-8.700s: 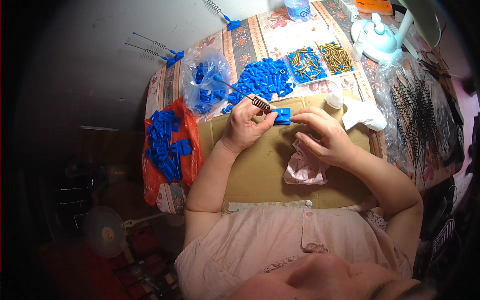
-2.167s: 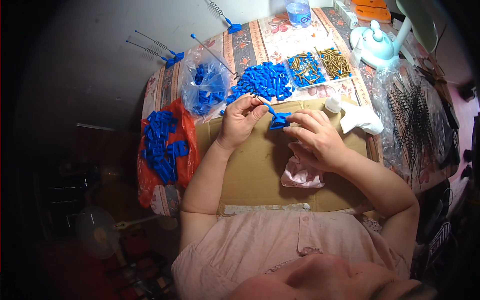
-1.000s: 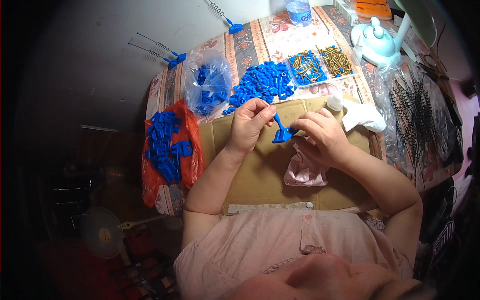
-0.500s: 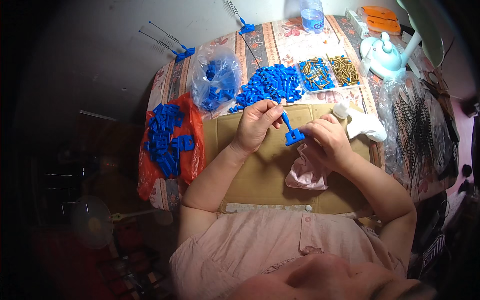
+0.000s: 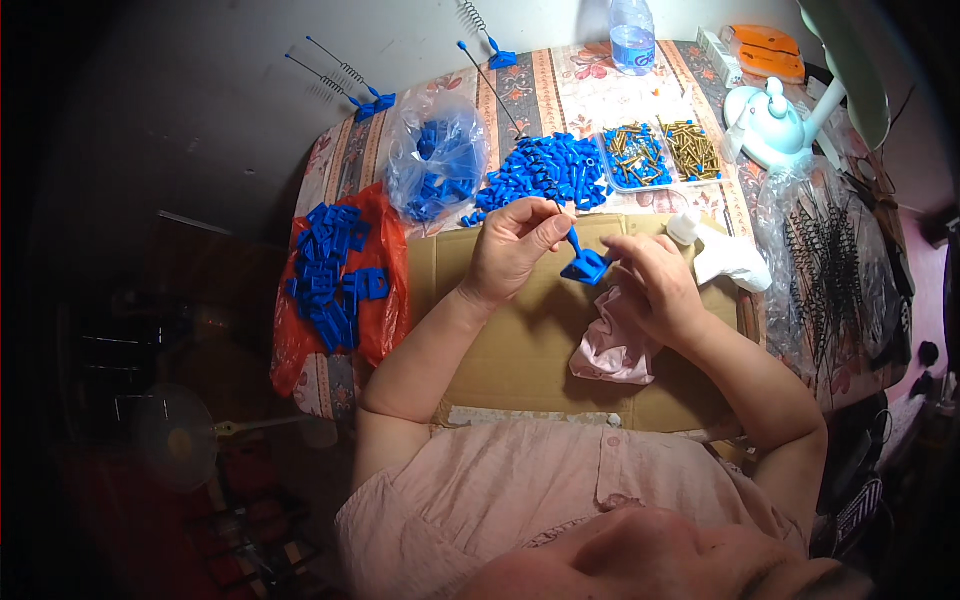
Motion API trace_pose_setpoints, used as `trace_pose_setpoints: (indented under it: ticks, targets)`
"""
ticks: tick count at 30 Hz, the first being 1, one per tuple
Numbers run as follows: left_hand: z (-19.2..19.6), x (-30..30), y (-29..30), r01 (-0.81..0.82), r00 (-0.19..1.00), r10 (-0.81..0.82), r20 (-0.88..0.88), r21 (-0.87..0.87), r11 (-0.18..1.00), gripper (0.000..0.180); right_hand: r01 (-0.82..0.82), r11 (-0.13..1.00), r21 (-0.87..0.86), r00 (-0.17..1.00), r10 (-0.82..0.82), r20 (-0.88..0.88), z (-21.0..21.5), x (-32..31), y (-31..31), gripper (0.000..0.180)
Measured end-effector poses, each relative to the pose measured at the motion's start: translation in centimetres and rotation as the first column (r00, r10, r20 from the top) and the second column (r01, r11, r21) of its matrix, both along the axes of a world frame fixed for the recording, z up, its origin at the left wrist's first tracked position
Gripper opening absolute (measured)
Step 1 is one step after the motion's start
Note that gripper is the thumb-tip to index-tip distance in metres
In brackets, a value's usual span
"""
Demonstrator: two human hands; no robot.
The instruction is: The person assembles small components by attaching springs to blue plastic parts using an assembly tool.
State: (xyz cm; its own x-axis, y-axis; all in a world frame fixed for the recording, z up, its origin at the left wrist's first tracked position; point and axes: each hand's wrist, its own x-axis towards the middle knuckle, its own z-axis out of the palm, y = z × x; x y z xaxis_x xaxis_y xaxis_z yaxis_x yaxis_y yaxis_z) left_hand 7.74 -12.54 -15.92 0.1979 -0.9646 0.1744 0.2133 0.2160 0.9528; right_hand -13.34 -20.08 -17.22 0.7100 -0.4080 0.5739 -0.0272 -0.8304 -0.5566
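My left hand (image 5: 515, 250) is closed in a pinch on a thin wire just above its blue plastic base (image 5: 587, 267). From the fingers the wire runs up as a dark spring over the blue pile, then as a straight rod (image 5: 492, 90) with a blue tip. The base hangs tilted over the cardboard, its flat foot facing me more than before. My right hand (image 5: 658, 285) is curled beside the base, index finger raised and fingertips close to its right edge; contact is unclear. A pink cloth (image 5: 612, 345) hangs from beneath this hand, apparently gripped in the palm.
Beyond the cardboard (image 5: 490, 350) lie a pile of blue plastic parts (image 5: 560, 170) and a clear tray (image 5: 640, 187) of brass pieces. A red bag (image 5: 385, 270) of blue parts is left; a white bottle (image 5: 684, 226), lamp base (image 5: 775, 120) and bagged springs (image 5: 825, 260) are right.
The blue base has turned, bringing its flat side into view. My right index finger has lifted away from its edge. The left hand keeps its pinch; the view has shifted slightly.
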Motion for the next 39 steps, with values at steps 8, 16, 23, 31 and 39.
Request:
trace_pose_setpoints:
  ticks: [8, 16, 23, 31, 39]
  targets:
    - [-0.7, 0.8, -0.2, -0.036, 0.989, 0.038, 0.146, -0.015, 0.999, 0.007, 0.005, 0.998, 0.064, 1.0, -0.005, -0.007, 0.3, -0.1, 0.1, 0.054]
    - [-1.0, 1.6, -0.4, 0.069, 0.985, -0.05, -0.166, 0.109, 0.992, 0.013, -0.019, 0.997, 0.075, 1.0, 0.02, -0.007, 0.5, -0.3, 0.0, 0.056]
    - [-0.8, 1.6, -0.3, 0.082, 0.977, -0.047, -0.21, 0.159, 0.984, 0.016, -0.026, 0.996, 0.09, 1.0, 0.026, -0.003, 0.0, -0.3, 0.1, 0.056]
    - [-0.5, 1.4, -0.2, 0.1, 0.986, -0.082, -0.144, 0.12, 0.988, 0.017, -0.029, 0.994, 0.103, 0.999, 0.032, -0.027, 0.0, -0.3, 0.0, 0.053]
    - [0.2, 0.1, 0.0, 0.163, 0.983, -0.152, -0.107, 0.109, 0.981, 0.018, -0.049, 0.996, 0.074, 0.998, 0.046, 0.05, 0.3, -0.2, 0.0, 0.047]
